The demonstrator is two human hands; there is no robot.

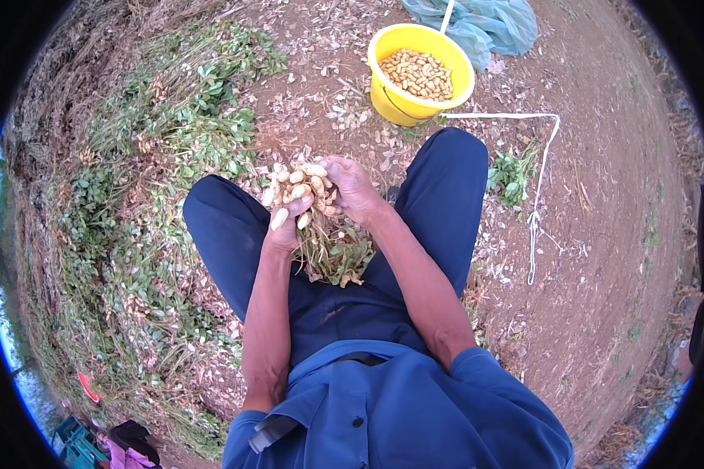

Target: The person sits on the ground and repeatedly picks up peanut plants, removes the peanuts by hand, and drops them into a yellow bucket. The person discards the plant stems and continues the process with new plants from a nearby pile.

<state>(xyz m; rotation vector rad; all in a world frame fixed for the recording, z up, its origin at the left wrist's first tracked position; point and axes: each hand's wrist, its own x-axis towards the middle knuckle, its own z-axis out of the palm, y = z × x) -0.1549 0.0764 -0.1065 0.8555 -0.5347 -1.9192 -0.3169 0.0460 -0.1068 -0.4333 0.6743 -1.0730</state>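
Note:
Between my knees, my left hand (287, 225) grips a pulled peanut plant just below its cluster of pods. The pale peanut pods (298, 183) bunch above my left thumb, with thin roots among them. The plant's leafy stems (334, 255) hang down towards my lap, green and partly browned. My right hand (352, 186) is at the cluster's right side, its fingers curled around some pods at the edge. Exactly which pods its fingertips pinch is partly hidden. Past my right knee stands a yellow bucket (387, 104) holding many loose peanut pods (416, 74).
Heaped peanut plants (170, 140) cover the ground on the left. A blue-green mesh sheet (504, 26) lies behind the bucket. White cord (542, 158) runs across the soil on the right, near a small leafy sprig (511, 176). A person in pink (126, 454) is at the lower left.

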